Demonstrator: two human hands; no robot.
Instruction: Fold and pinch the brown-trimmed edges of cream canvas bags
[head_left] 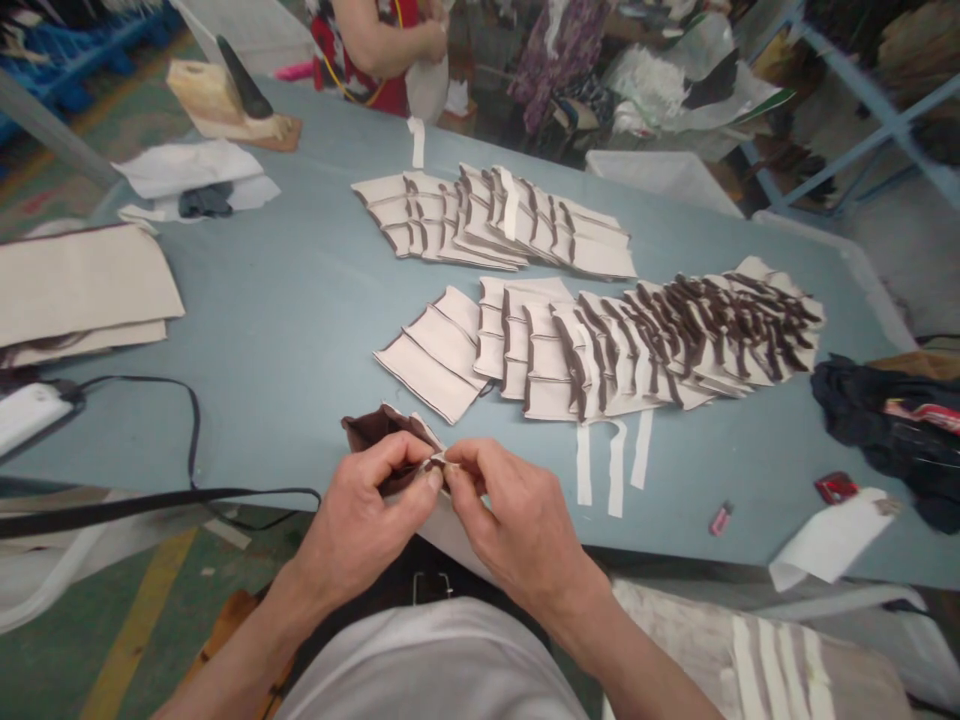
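Observation:
My left hand (365, 515) and my right hand (511, 518) meet at the near edge of the table, both pinching a small cream and brown fabric piece (375, 428). The fingertips press together on its folded edge. Part of the piece is hidden under my fingers. Just beyond it a fanned row of cream fabric pieces with brown trim (600, 345) lies on the blue-grey table (277, 310). A second fanned row (495, 220) lies farther back. Three white strips (613, 465) lie to the right of my right hand.
Large cream fabric sheets (82, 290) lie at the left, a black cable (191, 440) near them. A wooden block with a dark tool (225, 100) stands far left. Dark cloth (892, 420), a red object (835, 487), a small pink object (721, 517) sit right. Another person (382, 45) stands across.

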